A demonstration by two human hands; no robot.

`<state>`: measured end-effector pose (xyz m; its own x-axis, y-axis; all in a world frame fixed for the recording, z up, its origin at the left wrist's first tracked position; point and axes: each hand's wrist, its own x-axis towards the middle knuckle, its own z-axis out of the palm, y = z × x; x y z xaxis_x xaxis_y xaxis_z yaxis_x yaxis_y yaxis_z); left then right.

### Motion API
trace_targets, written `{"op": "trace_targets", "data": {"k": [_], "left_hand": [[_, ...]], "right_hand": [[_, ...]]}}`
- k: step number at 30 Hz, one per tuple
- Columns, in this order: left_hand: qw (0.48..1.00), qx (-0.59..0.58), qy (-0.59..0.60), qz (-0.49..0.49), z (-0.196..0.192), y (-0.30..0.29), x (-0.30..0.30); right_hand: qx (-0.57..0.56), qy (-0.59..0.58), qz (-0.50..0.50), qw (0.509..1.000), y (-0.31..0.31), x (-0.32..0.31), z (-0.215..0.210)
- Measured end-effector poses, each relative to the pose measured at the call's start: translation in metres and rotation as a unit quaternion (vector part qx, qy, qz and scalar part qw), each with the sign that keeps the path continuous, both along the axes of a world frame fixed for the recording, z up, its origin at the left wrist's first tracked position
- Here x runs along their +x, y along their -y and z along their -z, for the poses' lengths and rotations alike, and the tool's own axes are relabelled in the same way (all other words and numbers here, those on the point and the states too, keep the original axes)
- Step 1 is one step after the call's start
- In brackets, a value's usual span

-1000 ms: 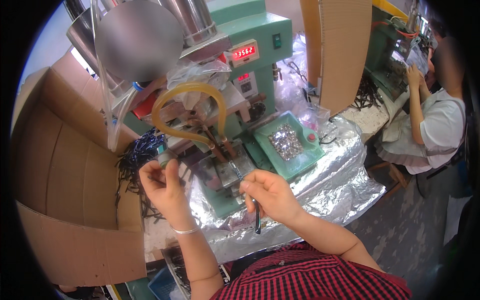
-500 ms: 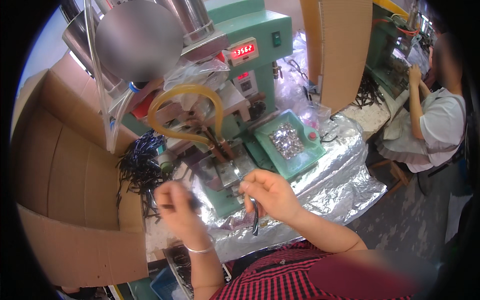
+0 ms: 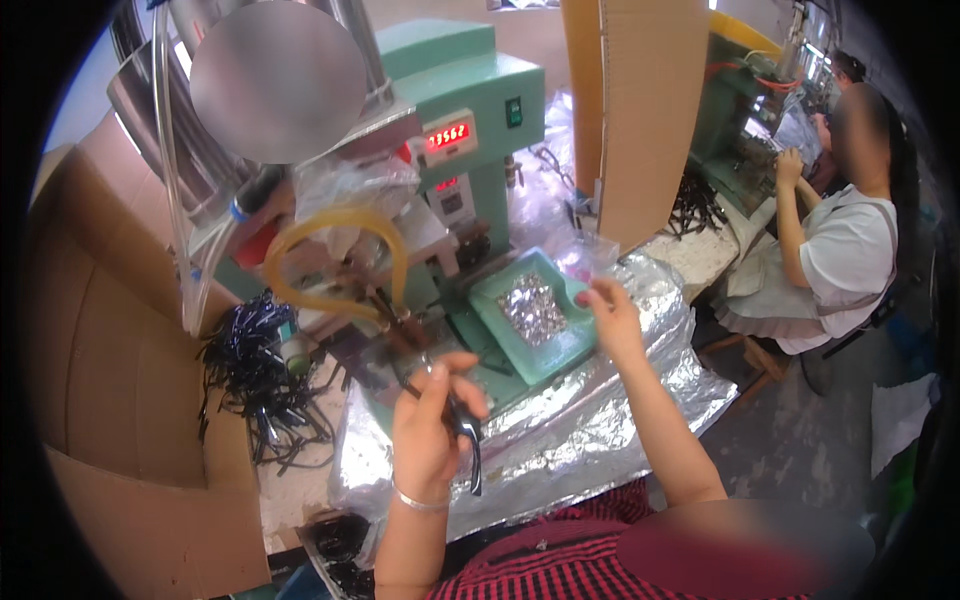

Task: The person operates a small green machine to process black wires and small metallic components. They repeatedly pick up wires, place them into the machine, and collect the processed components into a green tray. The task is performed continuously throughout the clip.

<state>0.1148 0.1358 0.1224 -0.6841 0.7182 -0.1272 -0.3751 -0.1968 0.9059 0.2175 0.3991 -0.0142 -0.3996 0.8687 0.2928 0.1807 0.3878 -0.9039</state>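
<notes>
My left hand point(image 3: 425, 440) is closed around a dark, glossy eyeglass temple point(image 3: 472, 462), whose curved end hangs below the fingers. The temple's other end points up toward the copper-coloured jaws of a green press point(image 3: 440, 75), but the fingers partly hide it. Out to the right, my right hand point(image 3: 618, 322) pinches a red knob at the narrow corner of a green tray point(image 3: 545, 372). Small shiny metal pieces point(image 3: 533, 308) lie heaped in that tray.
A bundle of dark temples point(image 3: 255, 365) lies left of the press, beside a large open cardboard box point(image 3: 120, 400). Crinkled foil point(image 3: 560, 440) covers the bench front. An upright cardboard sheet point(image 3: 645, 120) stands behind the tray. A co-worker point(image 3: 850, 240) sits at the right.
My right hand has let go of the temple and moved right to the tray's knob. My left hand has come in from the left and taken the temple. The whole view has shifted slightly.
</notes>
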Motion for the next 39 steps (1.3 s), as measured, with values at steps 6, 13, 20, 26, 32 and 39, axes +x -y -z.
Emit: {"op": "trace_targets", "data": {"k": [6, 13, 20, 26, 32, 39], "left_hand": [[0.999, 0.018, 0.028, -0.030, -0.004, 0.004, -0.002], [0.999, 0.000, 0.020, -0.043, -0.006, 0.000, 0.002], [0.997, 0.032, 0.044, -0.057, -0.005, -0.002, 0.006], [0.999, 0.022, 0.027, -0.041, 0.001, -0.002, 0.002], [0.997, 0.048, 0.015, -0.060, 0.007, -0.003, 0.005], [0.998, 0.016, 0.015, -0.064, 0.003, 0.000, 0.005]], "right_hand": [[-0.057, 0.054, 0.000, 0.997, 0.008, -0.020, -0.003], [-0.036, 0.050, 0.003, 0.998, 0.008, -0.013, 0.002], [-0.039, 0.050, 0.015, 0.998, 0.007, -0.014, 0.002], [-0.048, 0.036, 0.022, 0.998, 0.005, -0.015, 0.003], [-0.052, 0.024, 0.017, 0.998, 0.009, -0.014, 0.001], [-0.061, 0.009, 0.015, 0.998, 0.013, -0.015, 0.002]]}}
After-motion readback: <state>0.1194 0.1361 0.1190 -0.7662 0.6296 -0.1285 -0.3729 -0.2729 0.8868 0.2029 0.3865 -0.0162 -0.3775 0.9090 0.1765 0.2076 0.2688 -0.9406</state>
